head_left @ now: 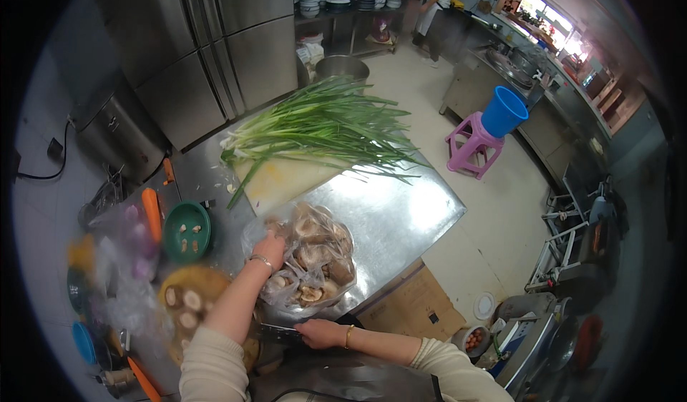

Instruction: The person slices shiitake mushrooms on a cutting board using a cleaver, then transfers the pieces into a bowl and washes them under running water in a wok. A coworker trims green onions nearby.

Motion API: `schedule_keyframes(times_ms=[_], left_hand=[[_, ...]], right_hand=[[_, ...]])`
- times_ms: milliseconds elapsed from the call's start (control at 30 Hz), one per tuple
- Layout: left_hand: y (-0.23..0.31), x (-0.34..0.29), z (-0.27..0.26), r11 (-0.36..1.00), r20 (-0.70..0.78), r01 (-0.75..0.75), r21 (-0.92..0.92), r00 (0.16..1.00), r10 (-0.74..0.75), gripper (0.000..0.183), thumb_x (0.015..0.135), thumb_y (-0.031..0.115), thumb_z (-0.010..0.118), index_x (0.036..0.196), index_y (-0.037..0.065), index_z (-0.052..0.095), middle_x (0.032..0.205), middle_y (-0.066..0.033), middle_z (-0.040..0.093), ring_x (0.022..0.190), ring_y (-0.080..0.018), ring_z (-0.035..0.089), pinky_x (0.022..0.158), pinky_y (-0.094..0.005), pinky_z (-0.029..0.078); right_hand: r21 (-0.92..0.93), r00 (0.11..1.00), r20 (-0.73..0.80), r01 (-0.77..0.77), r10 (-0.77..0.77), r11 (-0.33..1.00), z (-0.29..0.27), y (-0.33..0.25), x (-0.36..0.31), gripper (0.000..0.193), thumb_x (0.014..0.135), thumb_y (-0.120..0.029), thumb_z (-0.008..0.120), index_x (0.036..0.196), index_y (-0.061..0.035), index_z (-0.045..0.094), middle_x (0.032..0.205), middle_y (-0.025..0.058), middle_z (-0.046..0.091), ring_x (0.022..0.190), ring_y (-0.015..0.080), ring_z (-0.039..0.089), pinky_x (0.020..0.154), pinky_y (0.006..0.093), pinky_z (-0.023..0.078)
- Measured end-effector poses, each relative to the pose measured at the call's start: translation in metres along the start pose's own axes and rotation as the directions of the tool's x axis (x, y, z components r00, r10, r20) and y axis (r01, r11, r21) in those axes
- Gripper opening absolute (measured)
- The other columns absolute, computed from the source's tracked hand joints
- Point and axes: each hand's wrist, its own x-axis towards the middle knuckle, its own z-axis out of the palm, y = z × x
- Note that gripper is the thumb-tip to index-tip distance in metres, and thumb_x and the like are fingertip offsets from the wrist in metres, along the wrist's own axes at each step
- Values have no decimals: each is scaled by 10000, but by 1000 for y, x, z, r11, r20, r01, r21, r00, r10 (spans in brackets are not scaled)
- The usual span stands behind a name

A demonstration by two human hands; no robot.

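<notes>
A clear plastic bag [342,248] full of large brown mushrooms [310,255] lies on the steel table. At the bag's left edge is my left hand [269,249], its fingers bent at the plastic. A blurred brownish shape shows at the fingertips, and I cannot make out what it is. Low in the view, my right hand [320,333] is closed round the handle of a knife [280,332], whose dark blade points left. Under my left forearm is a round yellowish board [172,282] with several pale-stemmed mushrooms [190,302], partly hidden by the arm.
Long green onions [322,119] spread over a white cutting board [275,187]. A green bowl [187,232] with small pieces and a carrot [151,214] are at left. Beyond the table [408,209] stand a pink stool [472,144] with a blue bucket [504,111] and another person [438,1].
</notes>
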Motion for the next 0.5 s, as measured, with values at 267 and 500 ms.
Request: schedule_keyframes(times_ms=[267, 500], left_hand=[[-32, -83, -17, 902, -347, -182, -392, 937, 38, 325, 730, 183, 740, 953, 60, 538, 1101, -155, 520, 891, -354, 586, 776, -420, 484], [-92, -247, 58, 840, -748, -162, -517, 564, -351, 380, 640, 128, 806, 870, 56, 512, 1019, -113, 526, 901, -296, 545, 765, -356, 463]], right_hand=[[-53, 998, 32, 58, -57, 997, -7, 6, 11, 243, 781, -129, 522, 982, -1, 570, 891, 246, 620, 867, 400, 602, 772, 461, 483], [2, 999, -11, 37, -37, 999, 0, 8, 7, 212, 787, -133, 571, 928, 22, 539, 807, 249, 603, 814, 420, 591, 699, 471, 467]])
